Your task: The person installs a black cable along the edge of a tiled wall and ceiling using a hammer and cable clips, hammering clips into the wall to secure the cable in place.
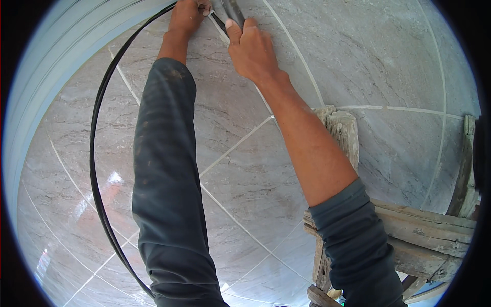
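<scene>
At the top edge of the head view, my left hand [186, 19] is closed, its fingertips partly cut off by the frame. A black cable [94, 123] runs from that hand in a wide loop down the left and passes behind my left sleeve. To its right, my right hand [255, 51] is closed round a grey, bar-like metal tool [233, 11], with the thumb laid along it. The tool's upper end is out of view, so its exact kind does not show. Between the hands a thin dark and pale strip [220, 23] slants toward my right thumb.
Grey marbled tiles with pale joints [240, 225] lie behind my arms. A rough wooden frame of weathered beams [424, 230] stands at the lower right, close to my right forearm. A pale ribbed panel [61, 56] curves along the upper left.
</scene>
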Demonstrator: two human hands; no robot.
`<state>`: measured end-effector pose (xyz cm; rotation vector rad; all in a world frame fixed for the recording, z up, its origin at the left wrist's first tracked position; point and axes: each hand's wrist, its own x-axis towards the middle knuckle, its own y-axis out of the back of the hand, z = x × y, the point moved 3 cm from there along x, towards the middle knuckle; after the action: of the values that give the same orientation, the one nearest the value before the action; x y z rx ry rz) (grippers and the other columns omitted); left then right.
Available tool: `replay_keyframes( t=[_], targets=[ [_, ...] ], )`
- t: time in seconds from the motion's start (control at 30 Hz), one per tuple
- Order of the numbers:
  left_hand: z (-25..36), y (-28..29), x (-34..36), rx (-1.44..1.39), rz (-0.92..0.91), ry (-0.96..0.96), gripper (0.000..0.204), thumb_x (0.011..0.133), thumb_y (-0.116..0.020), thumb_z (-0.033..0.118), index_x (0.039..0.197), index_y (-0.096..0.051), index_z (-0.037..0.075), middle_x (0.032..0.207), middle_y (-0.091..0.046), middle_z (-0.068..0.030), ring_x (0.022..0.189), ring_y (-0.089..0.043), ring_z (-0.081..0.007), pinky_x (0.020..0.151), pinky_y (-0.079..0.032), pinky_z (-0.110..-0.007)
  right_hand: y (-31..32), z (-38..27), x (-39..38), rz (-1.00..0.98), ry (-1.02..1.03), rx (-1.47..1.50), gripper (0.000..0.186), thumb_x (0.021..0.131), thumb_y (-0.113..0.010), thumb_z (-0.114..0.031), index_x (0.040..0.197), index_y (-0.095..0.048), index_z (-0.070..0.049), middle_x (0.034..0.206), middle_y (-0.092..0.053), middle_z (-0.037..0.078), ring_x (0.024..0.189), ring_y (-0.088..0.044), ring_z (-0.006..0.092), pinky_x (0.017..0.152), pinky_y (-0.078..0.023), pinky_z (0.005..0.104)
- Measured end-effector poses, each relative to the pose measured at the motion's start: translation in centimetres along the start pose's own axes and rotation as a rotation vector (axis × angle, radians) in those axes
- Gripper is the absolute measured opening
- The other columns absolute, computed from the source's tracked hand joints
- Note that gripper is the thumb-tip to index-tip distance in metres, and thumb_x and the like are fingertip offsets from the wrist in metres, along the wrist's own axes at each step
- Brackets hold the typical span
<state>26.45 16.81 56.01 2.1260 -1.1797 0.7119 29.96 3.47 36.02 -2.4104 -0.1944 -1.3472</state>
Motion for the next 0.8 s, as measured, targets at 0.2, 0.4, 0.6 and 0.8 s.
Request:
replay_keyframes(
  t=[0.2, 0.4, 0.6, 0.8],
  targets=[
    [0.4, 0.4, 0.0, 0.004, 0.024, -0.01, 0.013, 0.081, -0.067, 0.0, 0.091, -0.072, 0.007, 0.082, -0.074, -0.0092, 0.078, -0.072, -0.0255, 0.073, -0.054, -0.036, -0.2, 0.1, -0.3, 0.008, -0.022, 0.04, 0.052, 0.105, -0.043, -0.04, 0.104, -0.053, 0.011, 0.091, -0.065, 0.038, 0.088, -0.067, 0.052, 0.076, -0.055, 0.0535],
    [1.5, 0.8, -0.1, -0.011, 0.022, 0.094, 0.015, 0.084, -0.059, 0.003, 0.091, -0.072, 0.002, 0.09, -0.069, -0.0237, 0.085, -0.066, -0.0419, 0.076, -0.051, -0.046, -0.3, 0.6, 0.2, -0.01, -0.006, -0.034, 0.052, 0.104, -0.044, -0.041, 0.104, -0.051, 0.01, 0.088, -0.065, 0.037, 0.085, -0.067, 0.0534, 0.073, -0.056, 0.0537],
    [-0.2, 0.4, 0.1, 0.005, -0.006, -0.013, 0.014, 0.082, -0.067, 0.001, 0.092, -0.072, 0.008, 0.082, -0.074, -0.0091, 0.079, -0.072, -0.026, 0.073, -0.054, -0.036, 0.2, -0.7, -0.2, 0.0, 0.015, 0.034, 0.053, 0.104, -0.044, -0.042, 0.106, -0.051, 0.01, 0.089, -0.066, 0.037, 0.087, -0.067, 0.0527, 0.075, -0.055, 0.0544],
    [-0.6, -0.2, -0.1, 0.045, 0.011, 0.007, 0.015, 0.081, -0.067, 0.001, 0.093, -0.073, 0.009, 0.083, -0.074, -0.0095, 0.079, -0.072, -0.0267, 0.074, -0.055, -0.036, -0.4, 0.5, -0.3, 0.006, -0.032, 0.088, 0.054, 0.104, -0.045, -0.041, 0.108, -0.052, 0.012, 0.09, -0.065, 0.038, 0.09, -0.066, 0.0526, 0.079, -0.054, 0.0545]
  ],
)
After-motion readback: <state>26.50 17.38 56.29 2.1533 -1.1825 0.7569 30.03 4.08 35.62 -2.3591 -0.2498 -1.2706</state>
